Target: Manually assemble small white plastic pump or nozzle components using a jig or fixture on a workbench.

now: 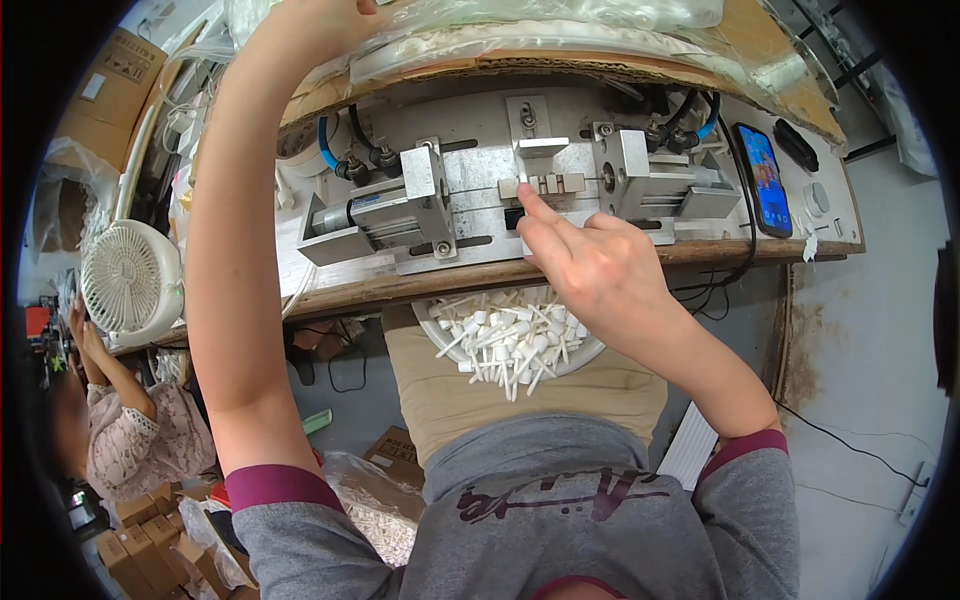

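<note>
1. The person sits at a worn wooden workbench [620, 262] that carries a grey metal press fixture with 2 pneumatic cylinders [520, 195].
2. The right hand [590, 265] reaches up to the middle of the fixture, its fingers bunched and the forefinger tip touching a small white plastic part [545, 184] seated in the central holder; whether the fingers pinch it I cannot tell.
3. The left hand [325, 12] stretches far up to the top edge, at the clear plastic bags [520, 30] piled on cardboard behind the fixture; its fingers are mostly cut off, so I cannot tell their state.
4. A round white bowl heaped with small white plastic stems [510, 345] rests on the person's lap, just under the bench edge.
5. A dark smartphone with a lit screen [764, 180] lies right of the fixture.
6. A white desk fan [130, 280] stands at the left, and another person in a lace sleeve [140, 440] works beyond it.
</note>
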Available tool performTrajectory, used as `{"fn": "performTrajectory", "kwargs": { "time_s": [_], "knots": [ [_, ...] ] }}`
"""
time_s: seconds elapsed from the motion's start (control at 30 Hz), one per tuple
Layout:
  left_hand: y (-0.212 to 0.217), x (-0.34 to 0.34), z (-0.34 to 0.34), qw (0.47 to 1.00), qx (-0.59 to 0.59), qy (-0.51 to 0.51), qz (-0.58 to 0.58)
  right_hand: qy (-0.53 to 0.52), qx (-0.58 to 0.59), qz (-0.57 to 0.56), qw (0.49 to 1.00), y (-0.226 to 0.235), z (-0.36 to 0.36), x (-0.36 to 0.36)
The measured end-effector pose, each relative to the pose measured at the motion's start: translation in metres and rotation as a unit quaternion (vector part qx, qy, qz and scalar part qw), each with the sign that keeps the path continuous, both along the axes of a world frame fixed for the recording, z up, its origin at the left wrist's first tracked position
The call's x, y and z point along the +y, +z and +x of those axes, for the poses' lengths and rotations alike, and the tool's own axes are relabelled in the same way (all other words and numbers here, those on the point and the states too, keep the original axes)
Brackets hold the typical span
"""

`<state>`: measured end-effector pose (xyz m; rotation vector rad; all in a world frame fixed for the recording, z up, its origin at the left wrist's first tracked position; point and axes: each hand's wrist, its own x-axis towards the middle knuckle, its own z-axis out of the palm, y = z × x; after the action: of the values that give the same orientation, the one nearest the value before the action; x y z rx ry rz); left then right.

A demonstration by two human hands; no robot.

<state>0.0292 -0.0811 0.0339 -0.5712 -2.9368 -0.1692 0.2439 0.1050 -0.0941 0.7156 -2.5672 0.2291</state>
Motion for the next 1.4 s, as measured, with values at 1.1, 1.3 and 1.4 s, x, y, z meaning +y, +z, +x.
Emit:
{"fn": "performTrajectory", "kwargs": {
  "time_s": [1.1,1.3,1.4],
  "knots": [
    [-0.133,0.021,0.189,0.965,0.097,-0.185,0.160,-0.066,-0.147,0.122,0.979,0.123,-0.188,0.049],
    [-0.135,0.024,0.188,0.965,0.086,-0.179,0.172,0.013,-0.025,-0.029,0.999,0.116,-0.196,0.059],
    [-0.136,0.021,0.187,0.964,0.088,-0.182,0.173,0.020,0.023,-0.205,0.978,0.112,-0.205,0.068]
  ]
}}
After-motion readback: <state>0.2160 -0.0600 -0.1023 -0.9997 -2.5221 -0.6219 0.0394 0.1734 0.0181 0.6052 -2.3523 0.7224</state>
